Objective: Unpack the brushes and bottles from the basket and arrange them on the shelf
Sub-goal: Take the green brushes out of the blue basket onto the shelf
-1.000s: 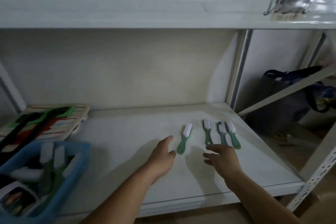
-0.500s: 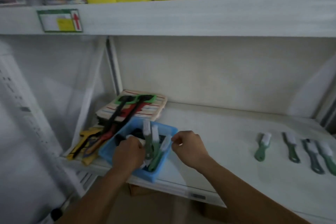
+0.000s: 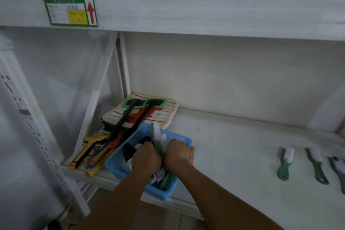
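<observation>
Both hands have closed together since half a second ago: the left hand (image 3: 147, 157) and right hand (image 3: 178, 153) are clenching around brushes (image 3: 158, 136) inside the blue basket (image 3: 184, 141). Light, stiff plastic; handles below the bristles are probably offering the surest grip.

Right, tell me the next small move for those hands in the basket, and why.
Probably lift a brush clear. Both hands, left hand and right hand, are down in the blue basket, closed around the white-bristled green brushes standing there. Other brushes already lie in a row on the shelf, with bare space beside them for the next one.
</observation>
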The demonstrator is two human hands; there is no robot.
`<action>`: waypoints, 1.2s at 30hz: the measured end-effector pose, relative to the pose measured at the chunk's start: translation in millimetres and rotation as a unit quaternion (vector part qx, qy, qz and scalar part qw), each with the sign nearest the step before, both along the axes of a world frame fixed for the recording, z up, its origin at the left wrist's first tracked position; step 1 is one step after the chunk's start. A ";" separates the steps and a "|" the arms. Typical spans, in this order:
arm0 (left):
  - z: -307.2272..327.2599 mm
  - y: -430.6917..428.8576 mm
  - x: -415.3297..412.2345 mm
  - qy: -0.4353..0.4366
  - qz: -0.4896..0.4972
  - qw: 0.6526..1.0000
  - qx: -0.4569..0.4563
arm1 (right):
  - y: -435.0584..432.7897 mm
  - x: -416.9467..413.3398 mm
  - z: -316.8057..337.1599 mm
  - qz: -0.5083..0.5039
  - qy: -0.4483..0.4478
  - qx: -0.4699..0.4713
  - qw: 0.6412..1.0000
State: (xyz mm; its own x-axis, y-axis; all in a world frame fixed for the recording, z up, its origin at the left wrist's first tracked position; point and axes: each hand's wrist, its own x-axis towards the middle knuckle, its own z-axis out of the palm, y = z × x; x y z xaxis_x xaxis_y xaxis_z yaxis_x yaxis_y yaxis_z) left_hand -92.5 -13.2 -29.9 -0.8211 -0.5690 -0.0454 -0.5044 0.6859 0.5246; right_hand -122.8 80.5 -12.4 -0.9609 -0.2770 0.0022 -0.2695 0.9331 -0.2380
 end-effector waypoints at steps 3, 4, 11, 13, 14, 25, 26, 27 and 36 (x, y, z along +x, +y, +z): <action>-3.5 -6.5 4.2 -0.008 -0.012 0.999 0.039 | -4.1 2.7 2.1 -0.011 -0.023 0.000 1.000; -3.8 -7.9 6.0 -0.010 -0.013 0.999 0.048 | -5.8 4.3 3.2 -0.012 -0.023 0.011 1.000; 10.5 -11.4 22.5 0.099 -0.002 0.990 0.102 | -12.0 7.3 5.0 -0.023 -0.003 -0.025 0.999; 20.0 -10.2 28.7 0.130 0.013 0.985 0.108 | -10.1 6.0 7.7 -0.055 -0.016 -0.108 0.993; 25.3 -8.9 30.8 0.147 0.019 0.983 0.106 | -8.5 4.5 10.5 -0.075 -0.035 -0.171 0.982; 50.7 147.1 21.0 0.171 -0.139 0.912 0.346 | 188.7 -0.4 38.1 -0.227 -0.032 -0.615 0.755; 45.3 169.3 18.7 0.130 -0.166 0.904 0.372 | 224.0 1.0 29.3 -0.256 -0.016 -0.609 0.751; 37.7 192.0 16.9 0.088 -0.196 0.899 0.381 | 261.2 4.4 18.8 -0.290 0.000 -0.601 0.745; -29.6 377.0 6.5 -0.115 -0.382 0.883 0.247 | 522.4 42.1 -40.4 -0.515 0.081 -0.311 0.795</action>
State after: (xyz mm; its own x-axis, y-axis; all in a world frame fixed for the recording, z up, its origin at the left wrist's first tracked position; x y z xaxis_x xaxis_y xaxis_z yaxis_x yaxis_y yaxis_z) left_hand -85.9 363.8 -59.5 -0.8933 0.2835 -0.3488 -0.1256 0.5876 0.7994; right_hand -80.7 602.9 -52.9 -0.6511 0.7586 -0.0225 0.4867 0.3946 -0.7793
